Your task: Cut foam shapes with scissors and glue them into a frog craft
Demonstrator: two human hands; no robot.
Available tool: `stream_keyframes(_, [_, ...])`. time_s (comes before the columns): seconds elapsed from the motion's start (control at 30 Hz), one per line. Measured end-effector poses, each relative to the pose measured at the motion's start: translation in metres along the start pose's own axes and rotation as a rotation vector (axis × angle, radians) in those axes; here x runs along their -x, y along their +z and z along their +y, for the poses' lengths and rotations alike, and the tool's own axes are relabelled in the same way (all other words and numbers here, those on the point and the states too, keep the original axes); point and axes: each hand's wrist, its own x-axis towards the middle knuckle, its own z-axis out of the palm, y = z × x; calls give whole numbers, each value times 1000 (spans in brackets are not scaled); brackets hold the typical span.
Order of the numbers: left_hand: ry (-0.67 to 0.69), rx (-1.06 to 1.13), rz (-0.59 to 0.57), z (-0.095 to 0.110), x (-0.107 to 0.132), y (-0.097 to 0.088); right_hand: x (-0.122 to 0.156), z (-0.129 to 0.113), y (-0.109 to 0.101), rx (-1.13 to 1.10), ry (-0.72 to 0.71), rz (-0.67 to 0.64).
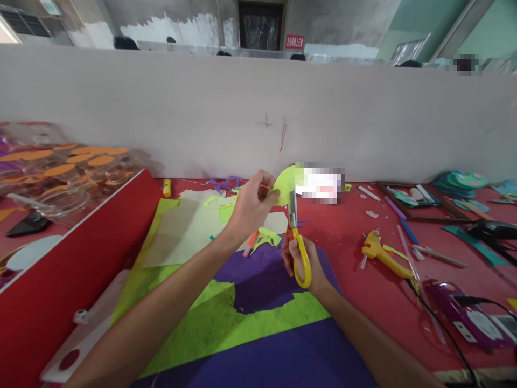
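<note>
My left hand [256, 199] pinches a rounded piece of yellow-green felt [286, 182] by its lower left edge. Closed around the yellow handles of a pair of scissors [302, 261] is my right hand [309, 258]. The scissors' blades point up and lie against the felt's right side; how far apart they are I cannot make out. Below both hands lie yellow-green scraps [266, 237], a purple sheet [258, 269] and a larger cut green sheet [194, 323].
A yellow glue gun [377, 250] with a cord lies to the right, near a purple power bank-like device [468, 315]. A red divider [81, 231] runs along the left, with clear cups [68, 199] beyond it. A white partition [181, 113] closes off the back.
</note>
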Motion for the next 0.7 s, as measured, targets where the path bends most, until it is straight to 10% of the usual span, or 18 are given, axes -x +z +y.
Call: stream_keyframes(0.7, [12, -63, 35, -2, -2, -1, 0, 3, -1, -11, 10, -4])
